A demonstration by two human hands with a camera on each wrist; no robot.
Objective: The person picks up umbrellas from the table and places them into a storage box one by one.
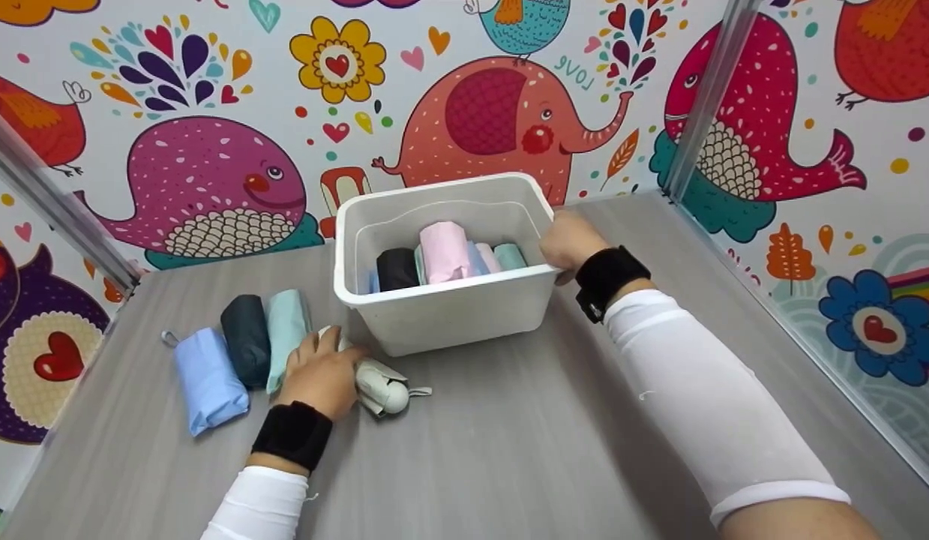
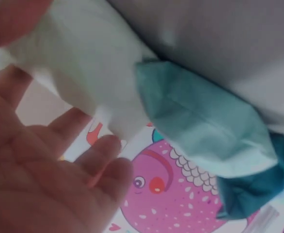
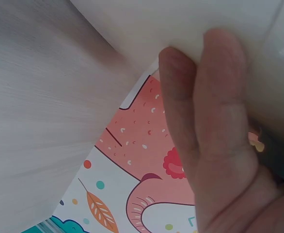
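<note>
My left hand (image 1: 322, 375) lies over a folded cream umbrella (image 1: 382, 388) with a rounded end and a strap. In the left wrist view the fingers of the left hand (image 2: 59, 145) are spread and loosely bent along the edge of the cream umbrella (image 2: 93, 63). A pale green pouch (image 1: 286, 330) lies beside that hand, then a dark one (image 1: 247, 341) and a blue one (image 1: 211, 379). My right hand (image 1: 573, 244) grips the right rim of a white bin (image 1: 464, 311); in the right wrist view, fingers (image 3: 222, 92) press its outer wall.
Inside the bin are several rolled pouches, among them a pink one (image 1: 444, 251), a black one (image 1: 397, 268) and a green one (image 1: 509, 256). A grey table (image 1: 494, 450) lies beneath everything, with patterned walls (image 1: 344, 135) behind and at both sides.
</note>
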